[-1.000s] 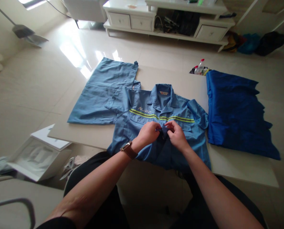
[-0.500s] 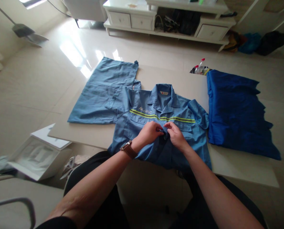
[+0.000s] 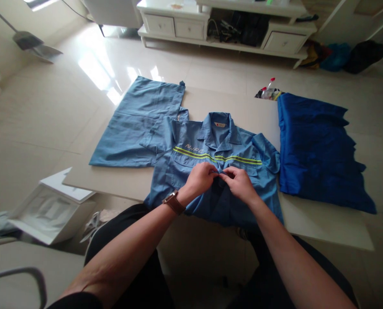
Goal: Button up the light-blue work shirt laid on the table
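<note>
A light blue work shirt [image 3: 191, 171] with a yellow reflective stripe lies face up on a low beige table [image 3: 323, 227]. My left hand [image 3: 200, 179], with a brown watch on its wrist, pinches the shirt's front placket just below the stripe. My right hand [image 3: 239, 182] pinches the same placket from the other side, fingertips almost touching the left ones. Both hands are closed on the fabric at the shirt's centre.
Light blue trousers [image 3: 140, 124] lie at the table's left, a dark blue garment [image 3: 316, 150] at its right. Small bottles [image 3: 268, 92] stand at the far edge. A white box [image 3: 49, 210] sits on the floor left, a white cabinet [image 3: 223, 25] beyond.
Both hands stayed at the placket with small finger movements; they shifted slightly up toward the stripe.
</note>
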{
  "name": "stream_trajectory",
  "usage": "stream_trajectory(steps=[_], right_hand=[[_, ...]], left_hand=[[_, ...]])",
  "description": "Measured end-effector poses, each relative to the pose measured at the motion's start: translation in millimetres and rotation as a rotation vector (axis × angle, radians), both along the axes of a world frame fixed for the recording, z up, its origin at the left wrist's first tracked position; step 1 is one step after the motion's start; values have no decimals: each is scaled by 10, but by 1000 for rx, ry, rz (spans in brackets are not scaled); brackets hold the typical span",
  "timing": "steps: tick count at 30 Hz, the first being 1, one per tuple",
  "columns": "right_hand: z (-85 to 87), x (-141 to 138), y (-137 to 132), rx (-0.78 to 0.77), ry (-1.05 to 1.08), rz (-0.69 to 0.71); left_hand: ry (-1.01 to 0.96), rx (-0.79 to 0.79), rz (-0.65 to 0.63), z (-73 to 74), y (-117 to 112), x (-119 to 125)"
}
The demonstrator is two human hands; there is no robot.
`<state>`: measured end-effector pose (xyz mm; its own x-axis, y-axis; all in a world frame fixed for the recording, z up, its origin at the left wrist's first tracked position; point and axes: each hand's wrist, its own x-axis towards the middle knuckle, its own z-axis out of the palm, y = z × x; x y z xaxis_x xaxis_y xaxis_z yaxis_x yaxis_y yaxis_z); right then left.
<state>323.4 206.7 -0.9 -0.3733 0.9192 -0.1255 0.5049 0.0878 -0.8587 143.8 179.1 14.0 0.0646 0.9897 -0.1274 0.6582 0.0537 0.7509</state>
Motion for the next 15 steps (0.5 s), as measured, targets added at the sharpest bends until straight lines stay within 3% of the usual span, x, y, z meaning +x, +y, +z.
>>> stream_trajectory(steps=[4,15], right_hand=[[48,2,6,102,-18,36],[16,-19,-7,92,-34,-40]], left_hand=[[13,6,37,-22,-16,34],[-70,4,16,-73,5,57]])
